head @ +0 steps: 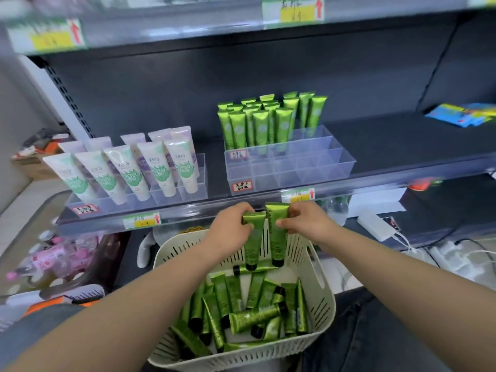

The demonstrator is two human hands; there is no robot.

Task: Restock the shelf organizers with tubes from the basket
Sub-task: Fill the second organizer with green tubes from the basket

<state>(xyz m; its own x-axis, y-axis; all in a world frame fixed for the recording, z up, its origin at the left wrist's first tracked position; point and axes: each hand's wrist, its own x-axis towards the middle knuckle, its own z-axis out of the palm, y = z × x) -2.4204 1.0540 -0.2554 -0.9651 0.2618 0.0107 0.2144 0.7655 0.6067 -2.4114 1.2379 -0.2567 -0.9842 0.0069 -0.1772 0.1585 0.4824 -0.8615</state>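
Observation:
A cream slotted basket (320, 315) in front of me holds several loose green tubes (253, 316). Above its far rim my left hand (229, 232) grips one green tube (252, 247) by its flat end, cap hanging down. My right hand (307, 221) pinches a second green tube (277, 237) the same way, right beside the first. On the shelf behind stands a clear tiered organizer (292, 167); its back rows carry several upright green tubes (261, 124), its front rows show no tubes.
A second clear organizer (193, 189) on the left holds several white and lilac tubes (158, 170). The shelf's clear front rail (241, 205) with price tags runs just beyond my hands. Blue packets (464, 114) lie far right. White chargers and cables (381, 226) sit on the lower shelf.

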